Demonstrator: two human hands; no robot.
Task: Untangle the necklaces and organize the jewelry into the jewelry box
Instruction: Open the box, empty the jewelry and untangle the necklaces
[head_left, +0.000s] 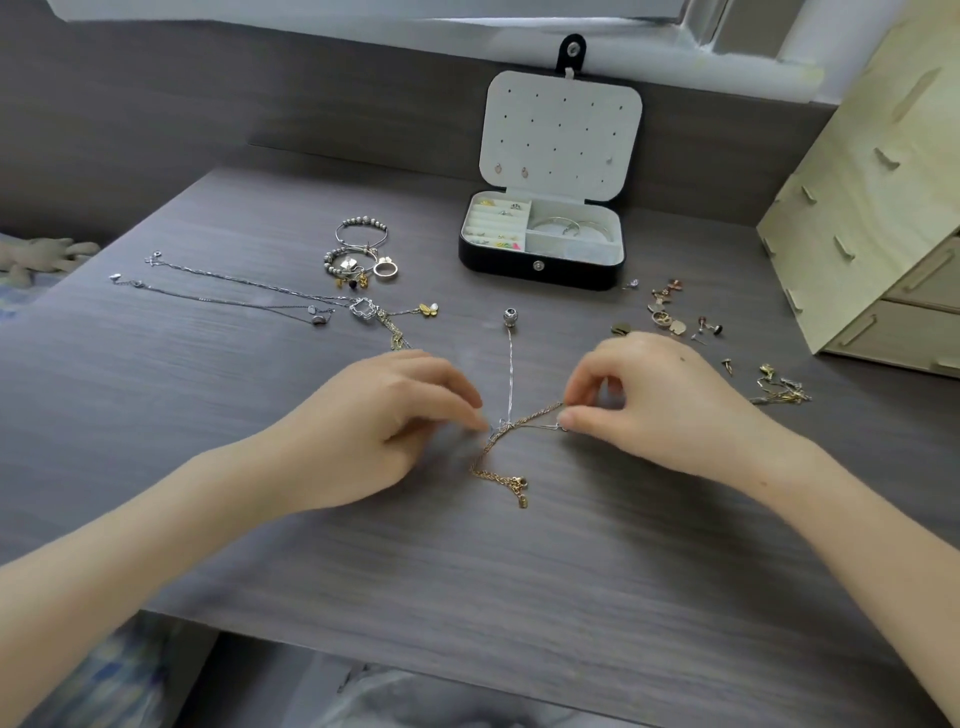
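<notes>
Presently I log the left hand (384, 421) with fingers curled; its fingertips (467, 408) pinch the silver chain (510, 374) at the knot where it crosses the gold chain (496, 454). From those fingertips the silver chain runs away to a bead charm (510, 317), and the gold clasp end lies just nearer me. On the right hand (660, 405), thumb and forefinger pinch the gold chain's other end, with the remaining fingers loosely curled above. The jewelry box (540, 267) stands open well beyond both sets of fingers.
</notes>
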